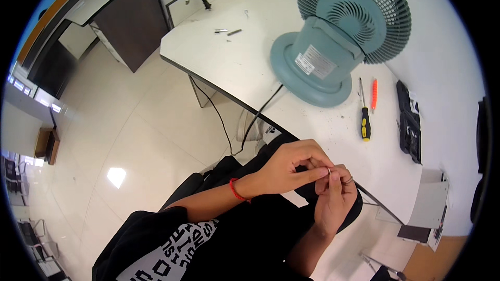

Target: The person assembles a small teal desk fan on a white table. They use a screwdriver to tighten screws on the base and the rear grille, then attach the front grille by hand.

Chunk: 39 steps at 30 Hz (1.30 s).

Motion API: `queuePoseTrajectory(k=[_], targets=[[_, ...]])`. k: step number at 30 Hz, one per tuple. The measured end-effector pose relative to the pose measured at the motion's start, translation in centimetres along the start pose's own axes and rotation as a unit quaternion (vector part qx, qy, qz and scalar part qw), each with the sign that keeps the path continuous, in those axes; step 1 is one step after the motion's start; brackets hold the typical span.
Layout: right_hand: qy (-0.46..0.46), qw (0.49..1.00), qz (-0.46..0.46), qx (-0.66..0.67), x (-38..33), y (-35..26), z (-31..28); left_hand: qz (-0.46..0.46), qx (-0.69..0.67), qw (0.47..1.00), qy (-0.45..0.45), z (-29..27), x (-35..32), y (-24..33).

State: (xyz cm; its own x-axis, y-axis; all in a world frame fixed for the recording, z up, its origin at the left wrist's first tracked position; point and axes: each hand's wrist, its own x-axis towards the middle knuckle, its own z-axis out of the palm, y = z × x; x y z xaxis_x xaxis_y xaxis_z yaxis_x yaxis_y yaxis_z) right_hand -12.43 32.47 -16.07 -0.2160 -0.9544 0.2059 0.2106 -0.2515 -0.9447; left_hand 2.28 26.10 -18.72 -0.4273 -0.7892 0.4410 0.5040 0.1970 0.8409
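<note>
Close to the table's near edge, my left hand (291,167) and my right hand (336,198) meet fingertip to fingertip. Both are closed in a pinch around something tiny (329,171), too small to name. A red bracelet (237,191) circles my left wrist, and a ring (349,179) sits on a finger of my right hand. Beyond my hands, a grey-green fan (312,65) stands on the white table (333,130). Right of its base lie a yellow-and-black screwdriver (365,122) and a thin orange-red tool (374,93).
An open black tool case (410,125) lies along the table's right side. Small metal pieces (234,33) and a black plug (207,4) rest at the far left. From the fan, a black cord (252,125) drops over the near edge toward the floor. A dark-sided desk (127,23) stands farther left.
</note>
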Motion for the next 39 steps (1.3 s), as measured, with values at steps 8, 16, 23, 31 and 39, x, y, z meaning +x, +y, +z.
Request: queuePoseTrajectory(k=[8, 16, 23, 31, 39], targets=[[-0.009, 0.999, 0.031, -0.024, 0.1, 0.7, 0.8, 0.041, 0.05, 0.996, 0.069, -0.4, -0.8, 0.0], [0.152, 0.718, -0.227, -0.64, 9.9, 0.7, -3.7, -0.023, -0.078, 0.986, 0.143, -2.6, 0.9, 1.2], [0.055, 0.65, 0.008, -0.758, 17.2, 2.8, -10.1, -0.016, -0.148, 0.962, 0.227, -7.1, 2.2, 4.6], [0.187, 0.877, -0.14, -0.419, 11.3, 0.4, -7.7, 0.044, -0.176, 0.97, 0.16, -9.8, 0.9, 7.1], [0.013, 0.983, -0.177, -0.051, -1.1, -2.5, -4.3, -0.014, -0.247, 0.964, 0.099, -8.2, 0.3, 9.3]])
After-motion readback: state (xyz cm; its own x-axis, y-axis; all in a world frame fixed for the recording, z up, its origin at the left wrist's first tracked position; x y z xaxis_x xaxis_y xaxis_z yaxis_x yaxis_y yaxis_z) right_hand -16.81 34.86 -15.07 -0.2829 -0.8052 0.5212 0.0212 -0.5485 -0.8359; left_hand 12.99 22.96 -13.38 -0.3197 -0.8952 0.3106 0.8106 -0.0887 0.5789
